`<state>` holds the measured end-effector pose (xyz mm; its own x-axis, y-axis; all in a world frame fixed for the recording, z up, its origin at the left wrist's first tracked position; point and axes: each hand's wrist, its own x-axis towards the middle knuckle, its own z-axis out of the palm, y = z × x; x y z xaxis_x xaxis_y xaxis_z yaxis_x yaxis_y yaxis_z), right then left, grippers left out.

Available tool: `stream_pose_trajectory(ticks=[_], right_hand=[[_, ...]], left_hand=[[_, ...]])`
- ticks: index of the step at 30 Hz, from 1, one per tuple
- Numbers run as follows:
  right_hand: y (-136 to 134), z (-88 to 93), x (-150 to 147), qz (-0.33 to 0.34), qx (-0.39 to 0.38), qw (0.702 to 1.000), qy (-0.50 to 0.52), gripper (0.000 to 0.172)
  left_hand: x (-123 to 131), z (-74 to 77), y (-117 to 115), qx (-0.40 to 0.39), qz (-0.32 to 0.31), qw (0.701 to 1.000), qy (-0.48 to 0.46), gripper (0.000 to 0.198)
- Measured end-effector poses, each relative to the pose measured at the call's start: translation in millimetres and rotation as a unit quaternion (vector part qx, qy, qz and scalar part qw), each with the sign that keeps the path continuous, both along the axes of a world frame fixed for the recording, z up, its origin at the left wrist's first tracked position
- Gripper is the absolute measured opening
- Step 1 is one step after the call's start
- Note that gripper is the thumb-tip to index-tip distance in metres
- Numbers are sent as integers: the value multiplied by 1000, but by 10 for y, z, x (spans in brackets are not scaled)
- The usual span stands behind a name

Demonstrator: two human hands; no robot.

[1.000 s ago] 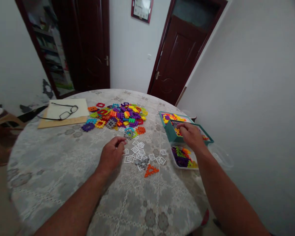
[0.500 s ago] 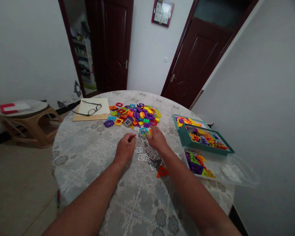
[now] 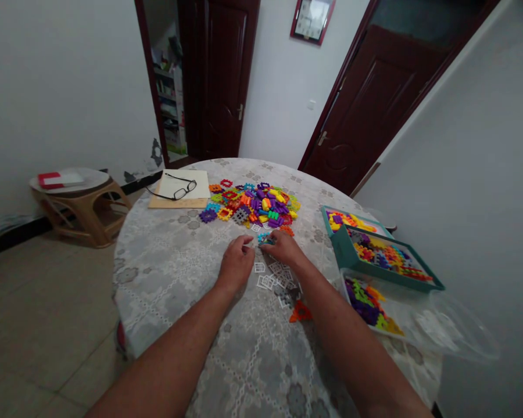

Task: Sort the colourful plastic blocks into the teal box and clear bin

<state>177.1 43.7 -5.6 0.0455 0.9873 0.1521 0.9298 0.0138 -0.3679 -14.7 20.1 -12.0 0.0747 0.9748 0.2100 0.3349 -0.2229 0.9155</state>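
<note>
My right hand is closed, its fingertips at a small blue interlocking plastic piece just in front of the colourful pile; part of the piece is hidden by the fingers. To its left, my left hand rests low over the table, fingers loosely curled with a gap between thumb and forefinger, and nothing shows in it. An orange piece lies just beyond the right hand. Several white window-shaped pieces are scattered between my forearms, beside grey pieces and an orange triangular piece.
A large pile of coloured plastic pieces lies past my hands. Eyeglasses rest on paper at the left. On the right stand a green box and a clear plastic tub with more pieces. A stool is beyond the table.
The view has swung left, so everything sits further right. My right hand has drawn back slightly from the pile, and the blue piece shows at its fingertips. My left hand stays nearly in place.
</note>
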Motion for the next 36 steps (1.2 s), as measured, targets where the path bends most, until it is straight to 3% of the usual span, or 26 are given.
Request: stream_pose_trajectory(ticks=[6,9,14,18,21,23,26,29,36], right_hand=[[-367,-32,29,40,63,995,66,21],[-579,-38,0,72,109,989,77,17],[-820,-45,-102,80,128,987,56,29],[-843,-76,-164,75,147,982,92,30],[-803,-97,-122,61,183,966,171,17],[-774,-104,-47,8,206,951,231,10],[-741,-110,87,-89,188,929,305,20],[-721,-112,169,-136,161,919,334,24],[-716,-72,122,-79,98,909,396,28]], left_hand=[[21,-32,-15,-8,-18,1000,23,54],[28,-30,-55,19,-55,998,37,62],[30,-2,-132,80,-155,978,116,18],[23,30,-158,92,-159,974,133,13],[11,57,-158,66,-130,985,95,13],[4,70,-148,35,-103,992,57,15],[-1,85,-125,-7,-87,996,-3,15],[-4,106,-113,-36,-96,995,-19,11],[-1,114,-95,-53,-96,993,-37,17]])
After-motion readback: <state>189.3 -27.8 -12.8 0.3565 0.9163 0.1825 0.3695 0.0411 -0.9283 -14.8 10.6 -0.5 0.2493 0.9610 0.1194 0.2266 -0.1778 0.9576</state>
